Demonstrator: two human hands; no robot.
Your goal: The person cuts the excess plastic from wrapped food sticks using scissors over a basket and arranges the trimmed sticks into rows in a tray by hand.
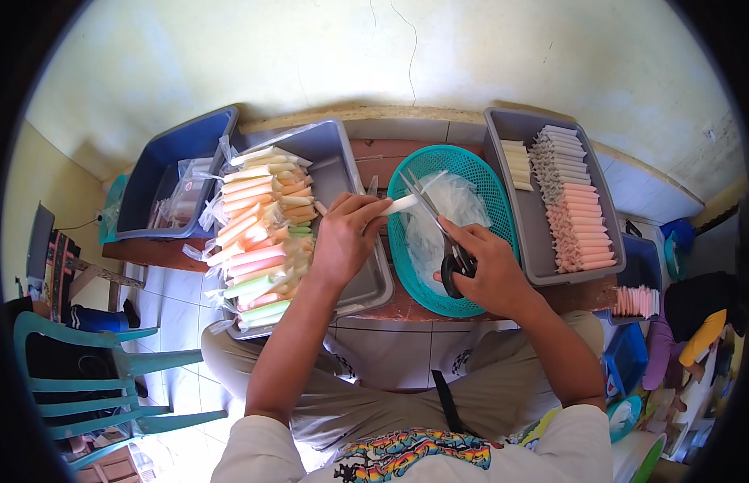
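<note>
Between the thumb and fingers of my left hand (346,235) is a white ice pop (403,204) in a plastic sleeve, its end pointing right over the basket. My right hand (497,270) grips black-handled scissors (452,270) with the fingers in the loops. The blades are slightly apart and lie close to the ice pop's end; whether they touch it I cannot tell. Below sits a turquoise oval basket (510,225) holding clear plastic scraps (447,229). To the left, a pile of orange, pink and green ice pops (258,241) with loose plastic ends fills part of a grey tray (381,291).
At right, another grey tray (543,278) holds neat rows of white and pink ice pops (580,217). A blue-grey bin (161,232) with plastic packs stands far left. Green plastic chair (85,386) lower left. A person in a yellow sleeve (703,338) is at far right.
</note>
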